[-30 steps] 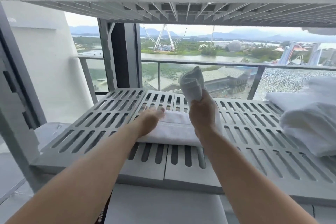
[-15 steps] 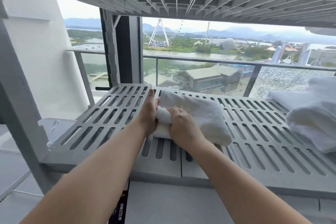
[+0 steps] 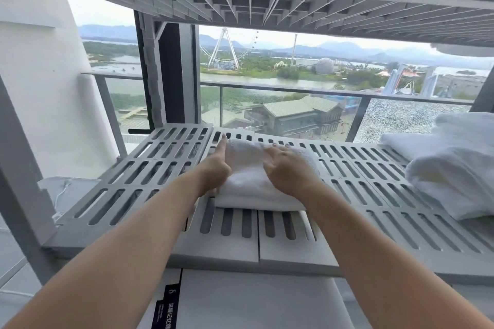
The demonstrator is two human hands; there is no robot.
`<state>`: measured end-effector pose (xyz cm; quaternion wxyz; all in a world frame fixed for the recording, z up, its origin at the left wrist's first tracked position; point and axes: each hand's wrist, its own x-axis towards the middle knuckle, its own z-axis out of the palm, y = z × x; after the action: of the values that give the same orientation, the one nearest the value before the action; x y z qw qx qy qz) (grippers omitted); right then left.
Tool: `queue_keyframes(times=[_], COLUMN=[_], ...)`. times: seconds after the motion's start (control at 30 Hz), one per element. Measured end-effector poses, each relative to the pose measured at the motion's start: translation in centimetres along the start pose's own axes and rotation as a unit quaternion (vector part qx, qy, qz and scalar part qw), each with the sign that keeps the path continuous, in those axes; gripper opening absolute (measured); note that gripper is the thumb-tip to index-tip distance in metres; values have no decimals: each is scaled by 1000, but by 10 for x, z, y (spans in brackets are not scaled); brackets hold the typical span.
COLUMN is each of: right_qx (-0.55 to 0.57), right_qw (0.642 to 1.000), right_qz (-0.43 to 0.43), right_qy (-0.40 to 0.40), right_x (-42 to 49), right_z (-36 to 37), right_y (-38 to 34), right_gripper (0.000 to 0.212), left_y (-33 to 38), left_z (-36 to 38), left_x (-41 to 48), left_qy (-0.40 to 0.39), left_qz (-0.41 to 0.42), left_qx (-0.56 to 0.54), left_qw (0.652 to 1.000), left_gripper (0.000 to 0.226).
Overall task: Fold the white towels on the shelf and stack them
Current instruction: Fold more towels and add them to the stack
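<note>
Folded white towel (image 3: 251, 189): a thick rectangular pad of several layers, lying flat at the middle of the grey slatted shelf (image 3: 288, 251), set back from its front rim. Loose white towels (image 3: 454, 176): crumpled and heaped at the shelf's right end, well apart.

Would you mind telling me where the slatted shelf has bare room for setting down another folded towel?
Bare slats of the shelf lie left of the folded towel, and between it and the towel pile on the right. The middle is crowded: the left hand and right hand touch the folded towel.
</note>
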<state>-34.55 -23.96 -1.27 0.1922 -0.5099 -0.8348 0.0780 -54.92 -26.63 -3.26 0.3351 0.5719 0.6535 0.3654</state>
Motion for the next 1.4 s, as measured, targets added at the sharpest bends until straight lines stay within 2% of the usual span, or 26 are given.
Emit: queue_keyframes(times=[0.1,0.2,0.3,0.37,0.47,0.57,0.63,0.7,0.83,0.97,1.17,1.3,1.4], right_qx=[-78,-108,-118,-123,-127,-136,-138,-121,-93,-86,-10,60,105], right_qw=[996,992,991,990,991,987,974,962,967,973,976,977,956], right_qz=[16,19,25,21,6,-25,-70,-116,-150,-156,-103,28,149], right_qy=[-29,-61,-65,-62,-29,76,164,217,185,143,193,203,231], right_x=[2,3,5,4,-3,-16,-26,-34,-48,-60,-70,-82,-95], right_z=[12,31,39,39,41,42,43,44,43,38,30,17,1], right_y=[18,20,22,24,22,18,17,15,18,29,48,81,103], right_gripper=[65,76,79,78,77,65,48,37,32,37,25,32,30], left_y=[18,40,42,38,42,56,58,55,46,39,48,61,73], left_z=[1,12,23,28,31,28,24,23,31,39,55,73,93], left_x=[0,4,10,13,20,30,39,50,69,71,47,30,15], left_qy=[-5,-40,-53,-50,-59,-46,-11,3,-20,-23,5,-27,-41], left_qz=[68,139,82,54,35,45,82,100,99,86,21,11,13], left_qx=[222,366,375,379,422,440,421,393,405,430,434,407,370], left_qw=[973,919,922,922,904,896,903,914,909,898,900,913,928], left_gripper=[110,95,67,63,65,54,43,41,42,50,51,47,53])
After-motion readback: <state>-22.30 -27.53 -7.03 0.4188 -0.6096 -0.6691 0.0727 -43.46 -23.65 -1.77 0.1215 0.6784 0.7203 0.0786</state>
